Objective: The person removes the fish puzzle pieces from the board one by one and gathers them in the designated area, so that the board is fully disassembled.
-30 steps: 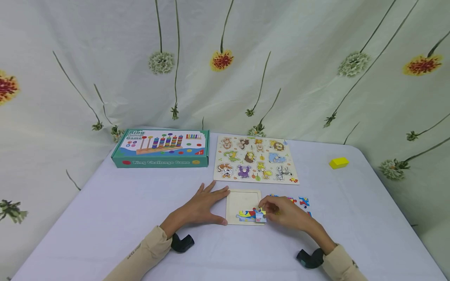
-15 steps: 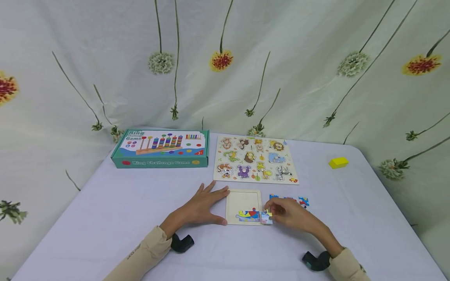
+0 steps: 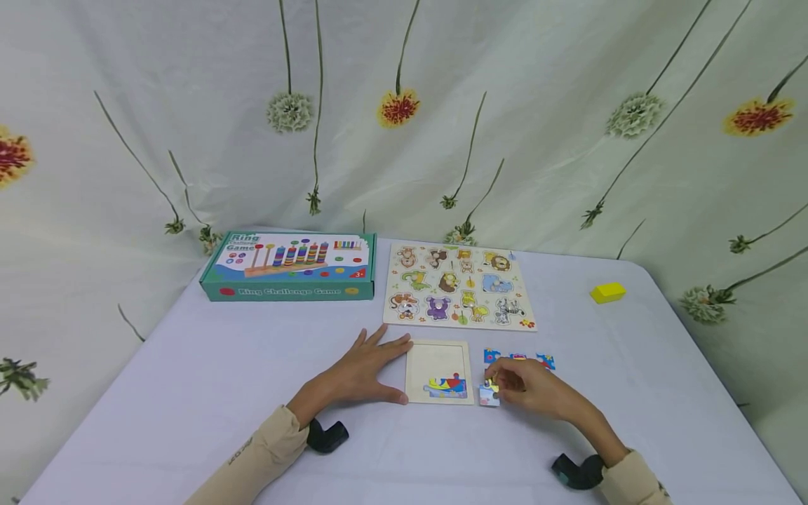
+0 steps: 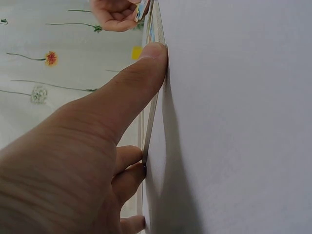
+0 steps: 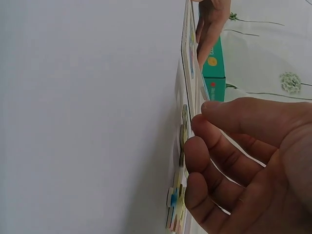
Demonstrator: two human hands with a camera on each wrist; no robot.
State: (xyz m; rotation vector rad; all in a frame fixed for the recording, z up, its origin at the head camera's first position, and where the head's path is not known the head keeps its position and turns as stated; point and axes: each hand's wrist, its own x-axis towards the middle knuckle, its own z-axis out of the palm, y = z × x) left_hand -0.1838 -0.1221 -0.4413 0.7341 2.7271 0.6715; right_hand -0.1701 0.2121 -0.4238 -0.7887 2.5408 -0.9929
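A small wooden puzzle tray (image 3: pixel 432 358) lies flat at the table's middle, with joined puzzle pieces (image 3: pixel 449 387) in its lower right part. My left hand (image 3: pixel 360 372) is spread at the tray's left side, thumb and fingertips touching its edge. Between thumb and index finger, my right hand (image 3: pixel 536 389) pinches a pale blue and yellow puzzle piece (image 3: pixel 488 395), just right of the tray. In the left wrist view this puzzle piece (image 4: pixel 141 10) is tilted, apart from the tray. Beyond the right hand lie several loose puzzle pieces (image 3: pixel 546 361), some partly hidden by it.
Behind the tray lies an animal peg puzzle board (image 3: pixel 459 287). A green ring game box (image 3: pixel 289 268) stands at the back left, and a yellow block (image 3: pixel 608 292) at the back right. Flowered cloth (image 3: pixel 543 182) hangs behind the table.
My right hand has drawn the pinched puzzle piece rightward from over the tray's lower right corner to outside the tray. The left hand and tray have stayed in place.
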